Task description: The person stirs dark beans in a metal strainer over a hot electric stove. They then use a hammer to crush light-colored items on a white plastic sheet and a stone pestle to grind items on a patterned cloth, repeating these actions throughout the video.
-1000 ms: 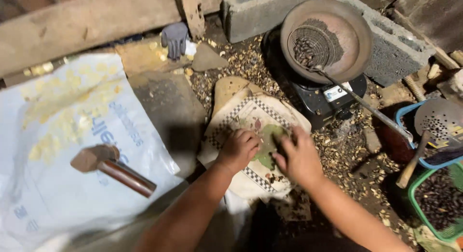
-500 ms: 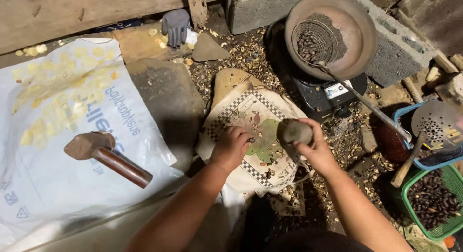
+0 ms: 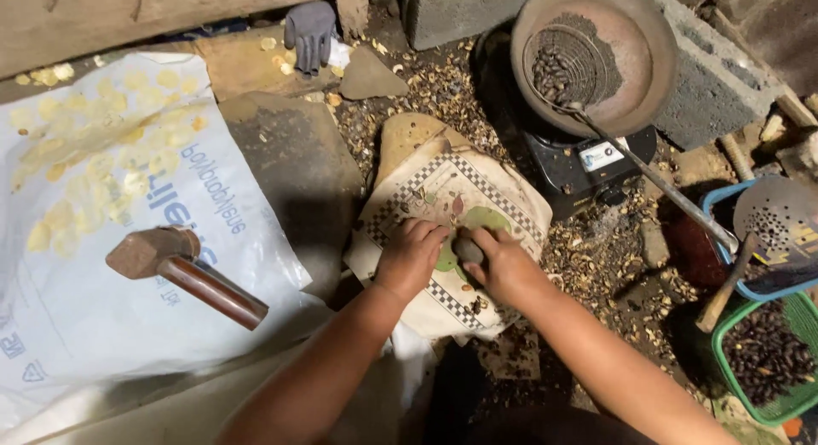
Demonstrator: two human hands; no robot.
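Stone: raised half a second ago, now brought down on patterned cloth, gripped by right hand. Left hand: curled, pressed on cloth.

right hand gripping stone, patterned cloth

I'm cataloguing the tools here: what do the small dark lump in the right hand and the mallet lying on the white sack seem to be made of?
The small dark rounded lump gripped by the right hand looks like stone: matte, grey, irregular. The mallet seems wooden throughout: a dull brown blocky head and a smoother, slightly glossy reddish-brown round handle. It lies on the white sack, which looks like woven plastic with a faint sheen.
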